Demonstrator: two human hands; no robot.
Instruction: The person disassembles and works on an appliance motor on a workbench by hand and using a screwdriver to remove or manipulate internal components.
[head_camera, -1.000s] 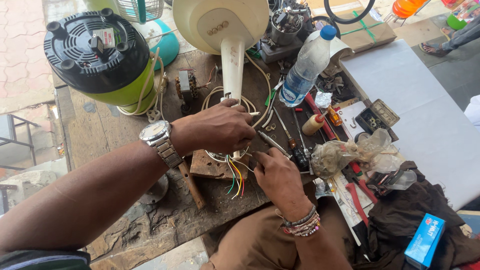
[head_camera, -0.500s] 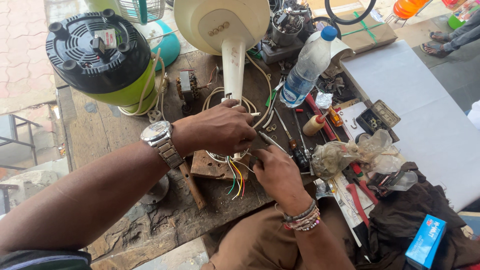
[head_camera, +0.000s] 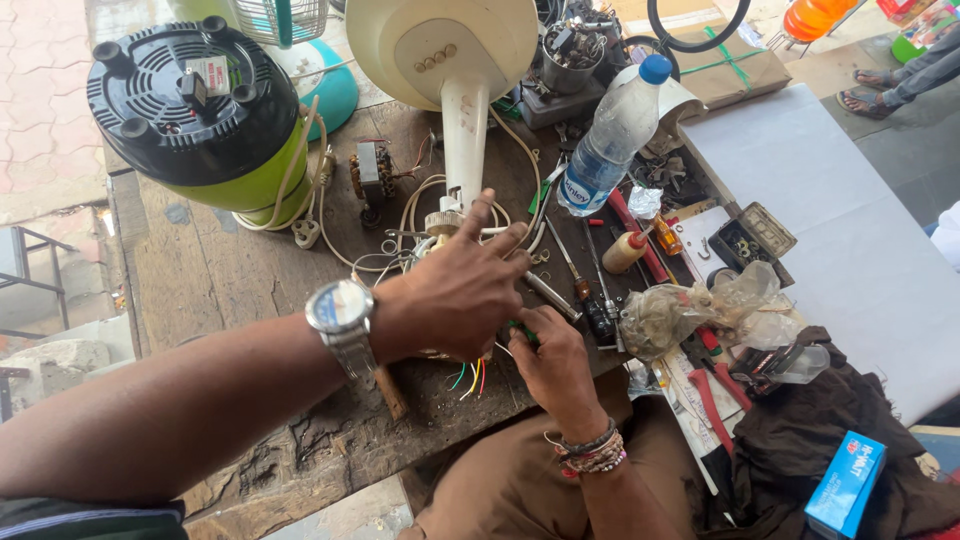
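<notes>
My left hand (head_camera: 460, 290), with a silver wristwatch, lies over a small wired part on the wooden workbench (head_camera: 200, 290). Its palm covers the part and two fingers stretch toward the cream fan stem (head_camera: 465, 140). Coloured wires (head_camera: 468, 378) hang out from under the palm. My right hand (head_camera: 555, 365), with beaded bracelets on the wrist, touches the left hand and pinches a small green piece (head_camera: 520, 335). What that piece is stays hidden by the fingers.
A green and black round appliance (head_camera: 190, 110) stands at the back left, and the cream fan base (head_camera: 440, 50) behind my hands. To the right are a water bottle (head_camera: 605, 140), screwdrivers (head_camera: 590, 290), a crumpled plastic bag (head_camera: 690, 305), red pliers (head_camera: 715, 385), a white board (head_camera: 830, 230), dark cloth (head_camera: 830, 420) and a blue box (head_camera: 845, 480).
My left hand has loosened from a closed clasp, and its fingers now stretch toward the fan stem. My right hand has moved in close under it.
</notes>
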